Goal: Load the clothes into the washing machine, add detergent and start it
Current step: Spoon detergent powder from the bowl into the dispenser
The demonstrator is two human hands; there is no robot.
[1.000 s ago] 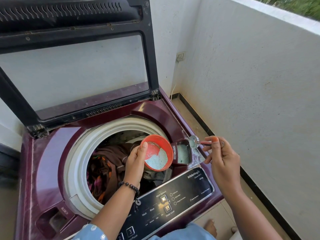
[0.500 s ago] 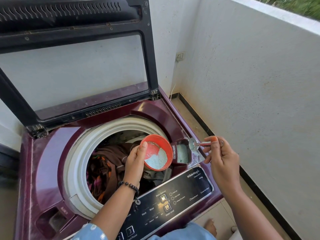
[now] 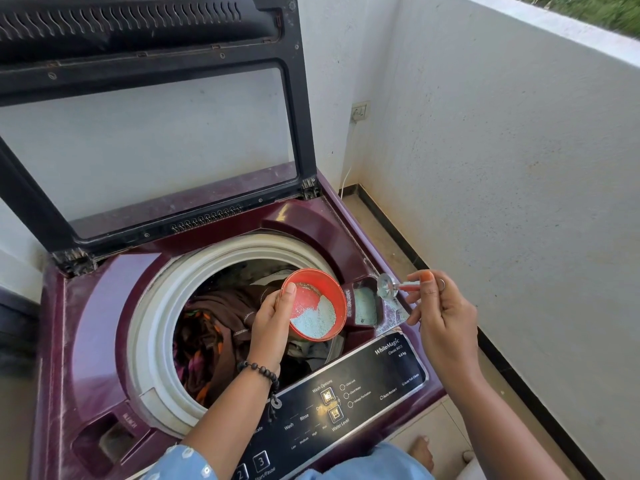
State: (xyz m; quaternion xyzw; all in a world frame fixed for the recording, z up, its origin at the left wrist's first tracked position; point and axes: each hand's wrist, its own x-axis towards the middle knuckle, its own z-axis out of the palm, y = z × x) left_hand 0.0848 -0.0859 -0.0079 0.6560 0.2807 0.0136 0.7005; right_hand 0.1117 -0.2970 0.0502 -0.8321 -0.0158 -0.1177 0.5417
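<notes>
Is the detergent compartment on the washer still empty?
No, the detergent compartment already holds pale blue powder, beside the red bowl.

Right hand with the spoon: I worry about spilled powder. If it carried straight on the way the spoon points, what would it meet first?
Probably the detergent compartment; the spoon in the right hand hangs at its edge, though depth is unclear.

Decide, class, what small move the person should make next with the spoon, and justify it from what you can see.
Probably dip the spoon back into the red bowl for another scoop. The right hand holds it, looking empty, above the detergent compartment, which already holds powder, while the left hand tilts the bowl, with powder left, toward it.
</notes>
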